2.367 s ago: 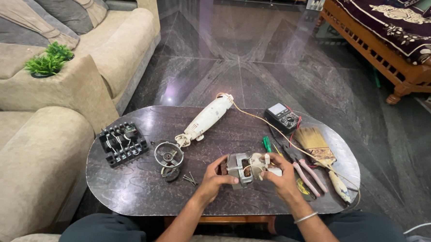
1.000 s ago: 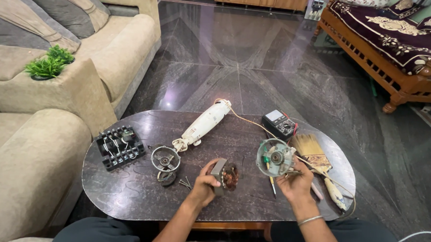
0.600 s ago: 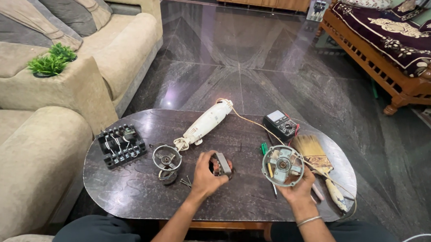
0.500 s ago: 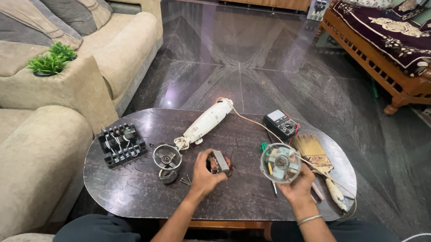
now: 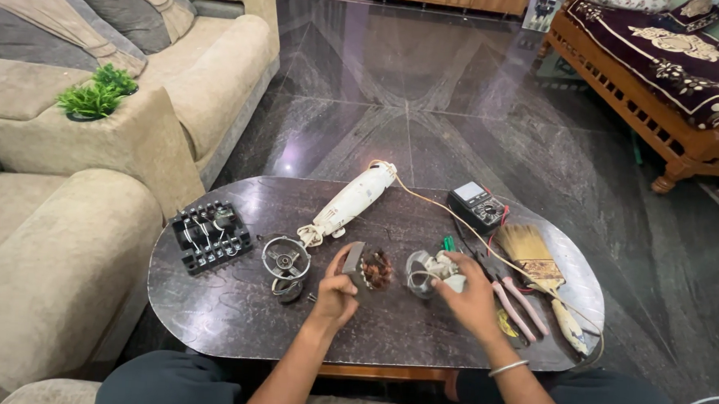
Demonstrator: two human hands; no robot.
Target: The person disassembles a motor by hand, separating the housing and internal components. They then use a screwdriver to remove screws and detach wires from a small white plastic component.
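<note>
The left hand was closed around a motor core with copper windings, held just above the dark oval table. The right hand gripped a round metal fan housing, near the core but apart from it. A white blender body lay behind them; a grey multimeter, a paintbrush and pink-handled pliers lay at right. No labels could be made out.

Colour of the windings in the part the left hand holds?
Coppery reddish-brown windings, in the motor part in the left hand; head view.
</note>
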